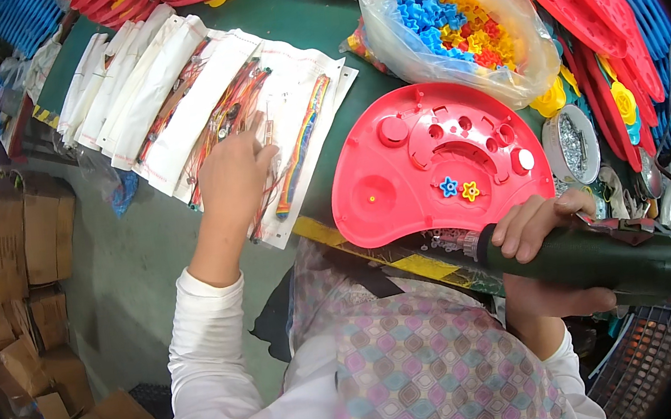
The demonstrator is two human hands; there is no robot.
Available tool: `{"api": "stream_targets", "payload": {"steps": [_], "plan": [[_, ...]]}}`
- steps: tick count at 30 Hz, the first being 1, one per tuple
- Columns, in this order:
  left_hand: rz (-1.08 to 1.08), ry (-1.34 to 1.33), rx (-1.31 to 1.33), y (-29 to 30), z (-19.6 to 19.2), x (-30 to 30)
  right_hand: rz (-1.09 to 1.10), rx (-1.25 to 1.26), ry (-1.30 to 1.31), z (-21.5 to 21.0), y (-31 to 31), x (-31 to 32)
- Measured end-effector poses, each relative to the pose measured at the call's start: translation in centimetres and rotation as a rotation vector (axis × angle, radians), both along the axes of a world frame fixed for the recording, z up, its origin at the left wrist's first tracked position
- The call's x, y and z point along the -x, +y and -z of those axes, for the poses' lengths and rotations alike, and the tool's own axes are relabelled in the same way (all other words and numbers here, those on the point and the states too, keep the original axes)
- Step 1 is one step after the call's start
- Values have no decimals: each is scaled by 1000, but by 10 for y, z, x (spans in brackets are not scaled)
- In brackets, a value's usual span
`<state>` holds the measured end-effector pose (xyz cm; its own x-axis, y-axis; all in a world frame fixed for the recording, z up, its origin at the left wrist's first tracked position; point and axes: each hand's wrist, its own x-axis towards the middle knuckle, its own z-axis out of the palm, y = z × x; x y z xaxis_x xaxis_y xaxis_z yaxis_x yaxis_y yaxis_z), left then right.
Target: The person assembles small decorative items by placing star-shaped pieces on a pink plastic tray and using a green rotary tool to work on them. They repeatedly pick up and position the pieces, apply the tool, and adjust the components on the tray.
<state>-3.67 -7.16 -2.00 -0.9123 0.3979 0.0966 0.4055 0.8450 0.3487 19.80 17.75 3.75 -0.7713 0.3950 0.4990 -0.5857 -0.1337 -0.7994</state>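
I look down on a green worktop [286, 14] that carries, at left, a fanned row of white sleeves [180, 147] and, right of them by the near edge, a red half-moon panel [400, 178]. A clear bag [381, 18] of star pieces stands just behind the panel. The right hand [543, 226] is wrapped round a dark green cylindrical tool [626, 259], just beside the panel's near right edge. The left hand [231, 176] is over the wire bundles [233, 111] on the sleeves, fingers loosely bent; I cannot tell whether they pinch a wire. A blue star [449, 187] and a yellow star [471, 191] sit on the panel.

The wires lie close together, so I judge a pull on one could drag its neighbours. If the tool swung, its nose might scrape the panel or knock the stars.

The panel's long axis runs left to right, domed edge facing away. The tool points left, also lying roughly crosswise; the wires slant from far right to near left.
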Motion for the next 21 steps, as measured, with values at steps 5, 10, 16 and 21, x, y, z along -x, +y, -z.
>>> {"api": "stream_targets", "payload": {"steps": [5,10,16,21], "plan": [[9,-32,-7,-1,4,4,13,14,-22,-1,-2,0],[-87,-607,-639,-21,0,21,72,-9,-28,-1,-5,2],[-146,-607,-760,-18,-2,13,35,50,-38,0,-2,-3],[-128,6,-376,-7,12,4,53,-14,-8,-4,0,-3]]}}
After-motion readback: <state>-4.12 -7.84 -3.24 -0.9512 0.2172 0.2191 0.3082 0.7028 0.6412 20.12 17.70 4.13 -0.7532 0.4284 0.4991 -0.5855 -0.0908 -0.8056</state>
